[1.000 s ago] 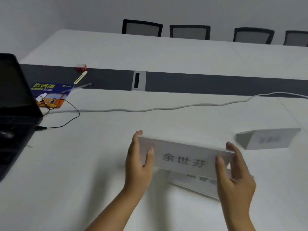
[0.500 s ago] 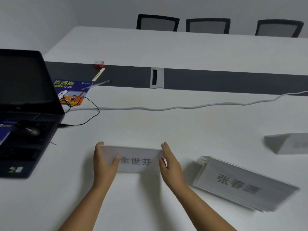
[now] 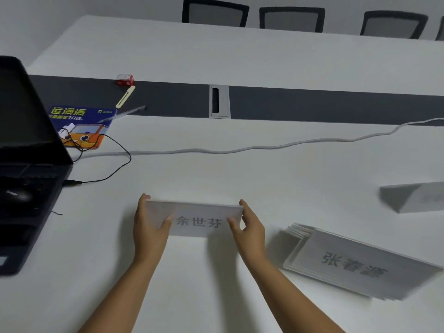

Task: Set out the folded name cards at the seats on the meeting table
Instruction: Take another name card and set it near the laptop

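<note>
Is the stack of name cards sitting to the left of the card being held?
No, the stack of name cards lies to the right of the held card, beyond the right hand.

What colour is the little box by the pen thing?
Red, with a white top; head view.

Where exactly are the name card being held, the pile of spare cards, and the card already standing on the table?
held name card [image 3: 199,222]: head view, on its printed front face.
stack of cards [image 3: 353,263]: head view, on the top card's face.
standing card [image 3: 403,199]: head view, on its shaded end.
</note>
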Available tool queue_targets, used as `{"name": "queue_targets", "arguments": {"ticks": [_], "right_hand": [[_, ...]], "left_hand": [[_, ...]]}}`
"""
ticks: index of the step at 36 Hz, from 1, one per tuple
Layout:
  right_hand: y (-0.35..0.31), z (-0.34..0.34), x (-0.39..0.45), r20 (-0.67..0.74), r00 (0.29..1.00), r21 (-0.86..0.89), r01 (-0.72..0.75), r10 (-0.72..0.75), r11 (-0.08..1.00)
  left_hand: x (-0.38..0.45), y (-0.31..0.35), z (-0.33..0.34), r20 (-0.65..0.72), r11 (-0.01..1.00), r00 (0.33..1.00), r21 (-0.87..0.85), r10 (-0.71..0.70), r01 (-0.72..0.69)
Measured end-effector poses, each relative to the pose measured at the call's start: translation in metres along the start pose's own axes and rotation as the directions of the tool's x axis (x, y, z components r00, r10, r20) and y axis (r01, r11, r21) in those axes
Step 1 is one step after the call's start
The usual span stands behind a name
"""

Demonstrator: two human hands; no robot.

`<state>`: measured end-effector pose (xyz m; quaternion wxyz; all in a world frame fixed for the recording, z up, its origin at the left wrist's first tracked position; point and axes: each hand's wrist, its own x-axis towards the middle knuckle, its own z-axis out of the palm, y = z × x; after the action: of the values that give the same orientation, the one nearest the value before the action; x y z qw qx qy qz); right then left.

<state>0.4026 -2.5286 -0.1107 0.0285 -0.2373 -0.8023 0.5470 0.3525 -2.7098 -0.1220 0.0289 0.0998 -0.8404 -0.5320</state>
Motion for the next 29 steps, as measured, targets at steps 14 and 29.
{"name": "queue_targets", "arguments": {"ticks": [14, 29], "right_hand": [[-0.008, 0.004, 0.022, 0.030, 0.999, -0.038, 0.021, -0.020, 0.999], [-0.013, 0.013, 0.019, 0.034, 0.999, -0.045, 0.013, -0.012, 0.999]], "left_hand": [[0.008, -0.005, 0.002, -0.051, 0.999, 0.999, 0.028, 0.019, -0.017], [0.016, -0.012, -0.011, -0.031, 0.999, 0.999, 0.026, 0.021, -0.020]]}}
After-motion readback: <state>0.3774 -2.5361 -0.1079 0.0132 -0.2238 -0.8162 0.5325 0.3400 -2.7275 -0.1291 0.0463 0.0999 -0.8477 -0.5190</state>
